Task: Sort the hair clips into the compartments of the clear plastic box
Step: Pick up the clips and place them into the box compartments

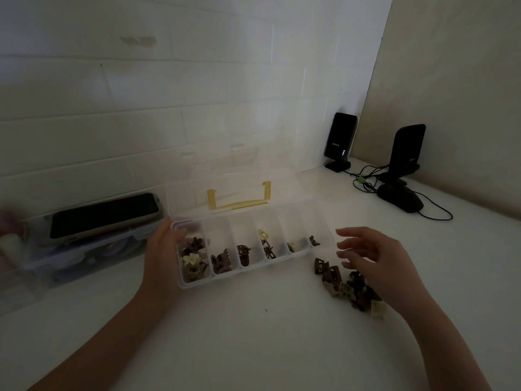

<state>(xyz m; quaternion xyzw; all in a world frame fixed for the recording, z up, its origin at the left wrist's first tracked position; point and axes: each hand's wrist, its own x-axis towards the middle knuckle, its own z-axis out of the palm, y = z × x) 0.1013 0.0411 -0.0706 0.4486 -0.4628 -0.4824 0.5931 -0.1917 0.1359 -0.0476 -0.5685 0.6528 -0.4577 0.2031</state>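
Covering part of the hair clips (348,289), the right hand (375,263) hovers open.

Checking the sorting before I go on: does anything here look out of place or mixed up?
Mostly tidy. A pile of unsorted hair clips lies on the table right of the clear plastic box, and one cream flower clip sits among brown ones in the leftmost compartment.
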